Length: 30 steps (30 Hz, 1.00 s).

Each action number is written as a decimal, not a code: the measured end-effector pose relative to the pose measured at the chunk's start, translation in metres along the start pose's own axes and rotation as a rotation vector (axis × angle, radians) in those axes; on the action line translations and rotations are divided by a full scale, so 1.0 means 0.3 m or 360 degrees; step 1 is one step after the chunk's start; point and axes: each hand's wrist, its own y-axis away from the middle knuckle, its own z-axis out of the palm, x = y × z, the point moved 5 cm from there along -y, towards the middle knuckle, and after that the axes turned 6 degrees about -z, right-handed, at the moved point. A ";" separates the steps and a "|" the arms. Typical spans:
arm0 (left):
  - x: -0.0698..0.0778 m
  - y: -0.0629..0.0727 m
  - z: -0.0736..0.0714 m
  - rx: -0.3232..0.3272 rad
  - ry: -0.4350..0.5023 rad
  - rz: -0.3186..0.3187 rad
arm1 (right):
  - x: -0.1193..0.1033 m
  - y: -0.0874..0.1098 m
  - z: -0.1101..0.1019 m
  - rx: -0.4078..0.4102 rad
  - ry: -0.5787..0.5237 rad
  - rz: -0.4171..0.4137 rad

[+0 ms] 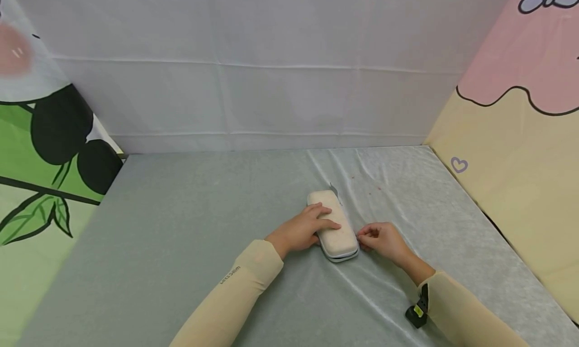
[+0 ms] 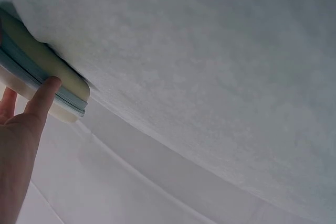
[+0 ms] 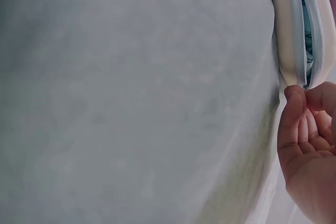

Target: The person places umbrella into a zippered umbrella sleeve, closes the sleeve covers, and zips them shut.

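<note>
While the pale case (image 1: pixel 341 239) is held down by the left hand (image 1: pixel 303 229), whose fingers are spread across the lid, its zipper (image 3: pixel 297 35) is pinched between the thumb and forefinger of the right hand (image 1: pixel 383 240). The case is thus found on the table (image 1: pixel 181 236), beneath the left fingers and just beside the right fingertips. Which way the zipper is drawn cannot be told.

For the step to be done well, the pull should be kept slow and in line with the teeth, the two rims being held level rather than squashed. Enough weight should be borne by the left fingers for the case not to be dragged, and the track should be left free of them.

In the right wrist view, an open gap is revealed beyond the pinching fingertips, with bluish contents (image 3: pixel 307 38) inside that are hidden from the head camera. By the left wrist view, one finger is shown touching the zipper band at the side. Only from the head is a small grey strap (image 1: pixel 333 189) seen, past the left fingers.
</note>
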 end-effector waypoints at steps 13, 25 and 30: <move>0.005 0.006 -0.006 0.0022 0.0020 0.0032 | -0.001 0.016 -0.002 -0.0018 0.0007 -0.0023; 0.007 0.002 -0.007 -0.0005 0.0016 0.0010 | -0.018 0.036 -0.003 -0.0038 -0.0054 -0.0045; 0.004 -0.001 -0.003 0.0003 -0.0011 0.0001 | -0.017 0.037 -0.003 -0.0041 -0.0047 -0.0049</move>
